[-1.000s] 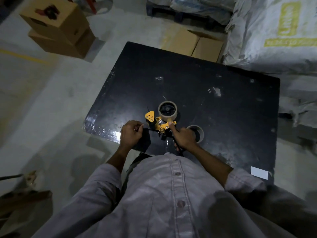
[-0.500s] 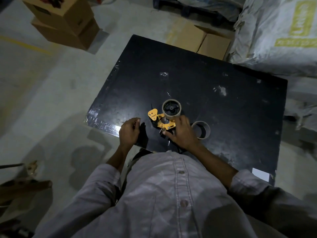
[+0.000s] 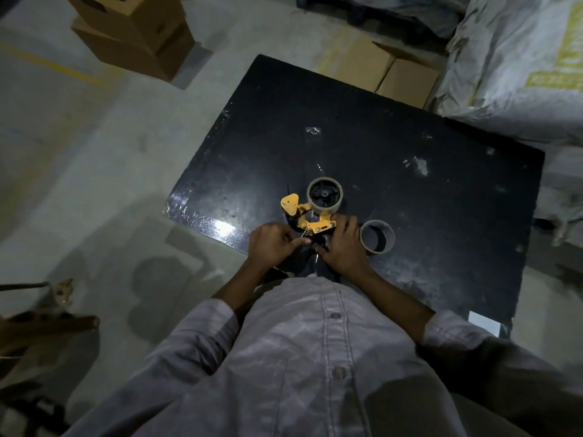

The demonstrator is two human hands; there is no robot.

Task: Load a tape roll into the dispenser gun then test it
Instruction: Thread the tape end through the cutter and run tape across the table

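Observation:
A yellow and black tape dispenser gun point(image 3: 307, 217) lies on the black table point(image 3: 394, 197) near its front edge. A tape roll point(image 3: 325, 197) sits on the gun's hub at the far end. My right hand point(image 3: 342, 247) grips the gun's dark handle. My left hand point(image 3: 273, 244) is curled beside the gun's front and seems to pinch something thin there, perhaps the tape end; the dim light hides it. A second, bare cardboard core point(image 3: 377, 238) stands just right of my right hand.
Cardboard boxes point(image 3: 132, 29) are stacked on the floor at the far left, and another box point(image 3: 391, 70) sits behind the table. Large white sacks point(image 3: 520, 64) crowd the right side. A white label point(image 3: 482, 320) sticks to the table's near right corner.
My left hand has moved right, from the table edge to the gun's front. My right hand has slid down onto the handle. The view has shifted slightly.

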